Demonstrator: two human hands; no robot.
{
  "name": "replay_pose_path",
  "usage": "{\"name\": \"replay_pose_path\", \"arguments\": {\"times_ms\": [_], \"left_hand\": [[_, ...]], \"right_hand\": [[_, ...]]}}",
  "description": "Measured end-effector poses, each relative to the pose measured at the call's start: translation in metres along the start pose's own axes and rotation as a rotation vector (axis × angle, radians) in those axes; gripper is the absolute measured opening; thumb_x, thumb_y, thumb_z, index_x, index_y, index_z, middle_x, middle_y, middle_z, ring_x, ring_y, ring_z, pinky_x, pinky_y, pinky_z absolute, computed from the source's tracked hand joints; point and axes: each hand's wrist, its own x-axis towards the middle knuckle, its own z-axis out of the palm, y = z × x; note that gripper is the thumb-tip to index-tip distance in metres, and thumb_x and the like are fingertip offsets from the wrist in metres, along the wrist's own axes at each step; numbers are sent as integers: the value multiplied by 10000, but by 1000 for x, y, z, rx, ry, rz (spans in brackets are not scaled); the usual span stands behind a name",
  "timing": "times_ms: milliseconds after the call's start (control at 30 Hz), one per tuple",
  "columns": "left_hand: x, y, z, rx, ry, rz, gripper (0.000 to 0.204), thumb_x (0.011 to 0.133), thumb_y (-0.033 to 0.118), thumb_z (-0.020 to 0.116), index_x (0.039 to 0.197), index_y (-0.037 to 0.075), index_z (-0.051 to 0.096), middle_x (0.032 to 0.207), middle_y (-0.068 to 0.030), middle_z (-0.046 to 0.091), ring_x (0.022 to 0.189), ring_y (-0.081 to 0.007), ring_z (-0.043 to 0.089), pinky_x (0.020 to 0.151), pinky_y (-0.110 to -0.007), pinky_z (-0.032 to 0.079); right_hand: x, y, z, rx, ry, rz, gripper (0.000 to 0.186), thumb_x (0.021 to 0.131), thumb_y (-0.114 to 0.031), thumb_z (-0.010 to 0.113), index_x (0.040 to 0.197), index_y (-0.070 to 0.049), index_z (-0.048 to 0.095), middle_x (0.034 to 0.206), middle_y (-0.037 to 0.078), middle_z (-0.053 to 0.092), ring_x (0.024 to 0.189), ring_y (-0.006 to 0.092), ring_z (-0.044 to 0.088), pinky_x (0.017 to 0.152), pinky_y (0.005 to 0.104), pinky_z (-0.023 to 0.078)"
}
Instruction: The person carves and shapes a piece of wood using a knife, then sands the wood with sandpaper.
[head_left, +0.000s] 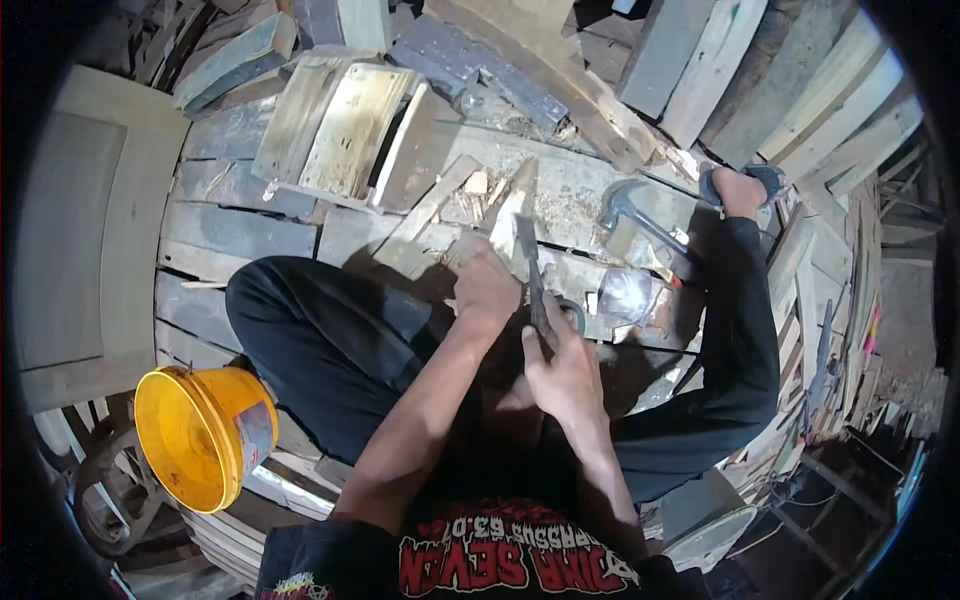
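Observation:
My left hand [487, 290] is closed beside the pale, pointed wood strip [507, 225]. Its fingers are partly hidden, and what they hold cannot be made out. Close by on the right, my right hand [567, 375] is wrapped round a dark tool with a long flat blade [529, 250] and a rounded loop at the grip. That blade points away from me and overlaps the wood strip in view. Beyond both hands, wood chips [478, 185] and sawdust lie on the planks. A claw hammer [635, 212] rests to the right.
A yellow bucket [185, 440] stands at the left near my knee. Ahead on the left sits a box of wooden boards [345, 130]. Planks [715, 70] lean at the far right. My sandalled right foot [740, 190] is past the hammer, and clear plastic [630, 298] lies nearer.

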Motion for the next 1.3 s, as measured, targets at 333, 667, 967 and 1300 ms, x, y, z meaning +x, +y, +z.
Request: {"name": "replay_pose_path", "arguments": {"times_ms": [333,667,967,1300], "left_hand": [[8,-10,4,-66,-1,-45,343,988,176,554,1200,-86,489,990,-308,732,957,-448,741,824,-486,620],[6,2,5,-250,-93,-116,408,1069,228,375,1256,-102,524,1045,-333,711,1009,-475,710,893,-519,577],[10,-9,15,-142,-28,-27,286,1038,159,460,1217,-58,507,969,-310,734,938,-445,744,828,-504,611],[9,-24,23,30,106,106,403,958,148,622,1210,-153,532,929,-301,730,887,-480,730,799,-484,614]], "right_hand": [[19,0,9,-16,-46,89,532,967,-239,618,1469,-77,548,1064,339,704,1018,516,684,877,548,560],[31,-9,-11,173,-145,195,544,973,-208,628,1480,-39,529,1201,282,701,1142,444,667,991,479,539],[58,-3,4,7,-26,129,474,979,-239,598,1403,-27,584,1067,356,687,1047,509,663,909,548,545],[25,5,0,119,-90,120,567,947,-246,662,1457,-26,547,1087,307,717,1044,470,696,922,495,558]]}}
